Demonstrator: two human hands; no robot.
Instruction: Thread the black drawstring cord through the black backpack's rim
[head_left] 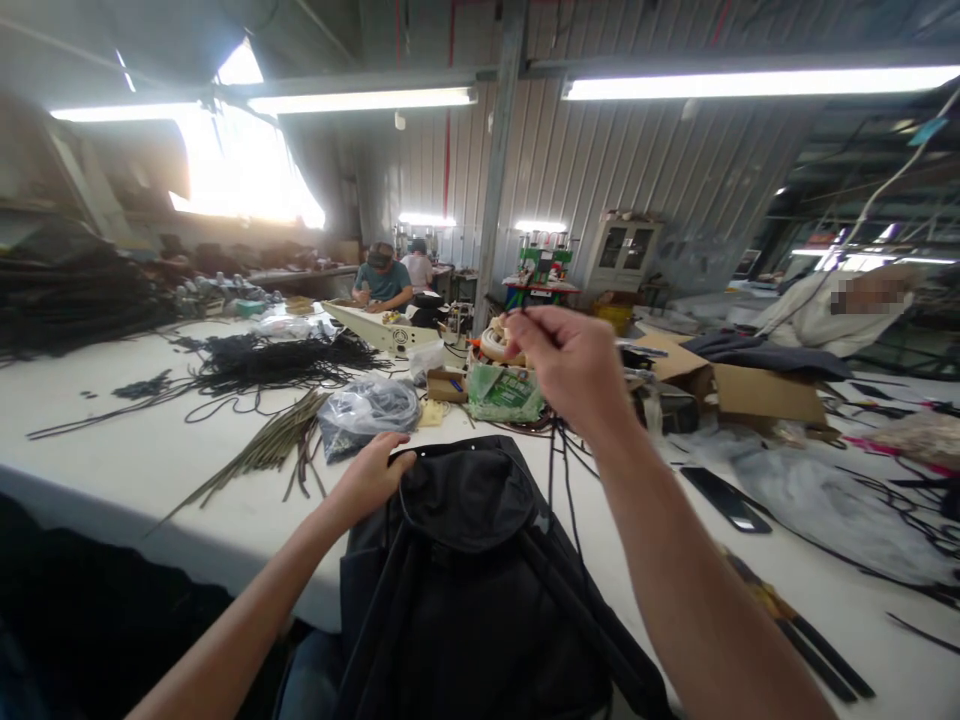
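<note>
A black backpack (472,500) leans against the table edge in front of me, its straps toward me and small bright eyelets along its top rim. My left hand (382,470) is closed on that rim at the left corner, thumb on the near side. Raised above and to the right of the bag, my right hand (566,365) pinches a thin black cord (553,470). Lengths of the cord hang from under the fist toward the bag's right side. The cord's far end in the fingertips is too small to make out clearly.
Black cords (277,360) and olive cords (259,450) lie in bundles at left, near a clear plastic bag (367,410). A green packet (506,392) stands behind the backpack. To the right are a phone (724,498), long-handled pliers (810,640) and cardboard boxes (772,395). Other people sit farther off.
</note>
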